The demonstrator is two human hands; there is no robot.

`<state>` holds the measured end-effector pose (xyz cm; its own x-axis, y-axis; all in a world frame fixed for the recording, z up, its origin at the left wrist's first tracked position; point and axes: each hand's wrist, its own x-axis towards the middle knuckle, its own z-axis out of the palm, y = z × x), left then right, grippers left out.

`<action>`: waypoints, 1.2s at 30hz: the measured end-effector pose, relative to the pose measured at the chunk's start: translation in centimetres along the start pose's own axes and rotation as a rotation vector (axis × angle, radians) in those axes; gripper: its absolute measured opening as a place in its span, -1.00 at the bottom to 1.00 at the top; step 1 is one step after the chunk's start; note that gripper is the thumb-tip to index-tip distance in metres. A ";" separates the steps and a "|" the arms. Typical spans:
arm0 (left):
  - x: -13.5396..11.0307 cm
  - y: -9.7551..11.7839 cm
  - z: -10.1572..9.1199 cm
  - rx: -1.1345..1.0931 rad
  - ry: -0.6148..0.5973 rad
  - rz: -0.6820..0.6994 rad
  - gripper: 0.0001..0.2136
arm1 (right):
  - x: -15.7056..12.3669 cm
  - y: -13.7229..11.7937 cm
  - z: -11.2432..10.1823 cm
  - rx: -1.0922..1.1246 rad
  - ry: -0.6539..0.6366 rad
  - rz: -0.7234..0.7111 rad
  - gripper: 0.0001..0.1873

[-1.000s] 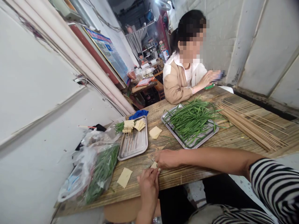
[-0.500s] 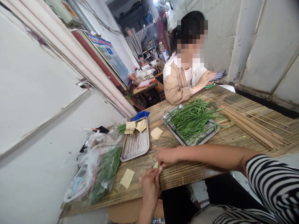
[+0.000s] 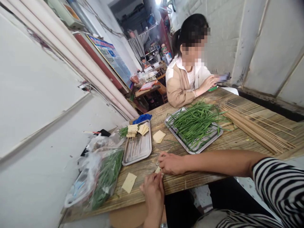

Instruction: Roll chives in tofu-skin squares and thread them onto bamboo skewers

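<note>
Pale sheet lies on the desk between my hands, its near end pinched in my left grip. My right grip curls at its right side; whether clasping, I can't tell.

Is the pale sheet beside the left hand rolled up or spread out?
Spread out: the pale sheet lies flat on the wooden table, its whole four-sided outline showing.

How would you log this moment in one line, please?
left hand: at pale-yellow thin sheet; right hand: same sheet; ahead: green leafy stalks on rectangular metal tray
</note>
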<state>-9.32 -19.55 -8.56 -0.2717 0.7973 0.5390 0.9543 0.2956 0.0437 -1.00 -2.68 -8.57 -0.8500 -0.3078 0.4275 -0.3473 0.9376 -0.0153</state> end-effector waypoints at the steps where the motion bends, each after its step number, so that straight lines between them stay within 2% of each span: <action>1: -0.2 0.1 0.0 0.045 0.028 0.010 -0.76 | 0.2 0.3 0.3 0.023 -0.018 0.002 -0.84; 3: -0.7 0.2 0.0 0.101 0.057 0.032 -0.77 | 0.7 1.0 0.8 0.062 -0.065 0.010 -0.80; 6: -1.4 0.1 0.0 0.135 0.024 0.072 -0.77 | 1.4 1.6 1.1 0.097 -0.137 0.032 -0.78; 11: -1.5 -0.4 0.0 0.149 0.042 0.151 -0.75 | 1.9 1.6 -0.2 0.106 -0.187 0.033 -0.82; 14: -1.0 -0.5 0.2 0.111 0.010 0.141 -0.74 | 1.7 1.1 -1.1 0.080 -0.225 0.055 -0.79; 16: -0.6 -0.5 0.5 0.097 0.017 0.098 -0.74 | 1.2 0.6 -1.5 0.040 -0.188 0.087 -0.78; 18: -0.2 -0.7 0.8 0.078 0.059 0.068 -0.72 | 0.3 0.0 -1.6 -0.021 -0.089 0.092 -0.80; 21: 0.2 -1.2 1.0 0.052 0.080 0.096 -0.70 | -0.7 -0.9 -1.5 -0.103 0.002 0.039 -0.82; 28: 0.5 -1.0 0.4 0.104 0.050 0.095 -0.74 | 0.0 -0.3 -0.9 -0.086 -0.034 0.026 -0.84; 32: -0.1 -0.9 0.5 0.172 0.081 0.089 -0.79 | 0.7 0.5 -0.7 -0.037 -0.063 0.024 -0.84; 36: -1.0 -1.8 0.8 0.130 0.053 0.193 -0.78 | 1.2 1.1 -0.5 -0.004 -0.084 0.032 -0.80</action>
<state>-10.88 -20.45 -9.89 -0.0752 0.8182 0.5700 0.9629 0.2081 -0.1716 -2.20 -1.95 -7.63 -0.8910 -0.2896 0.3497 -0.3177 0.9479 -0.0245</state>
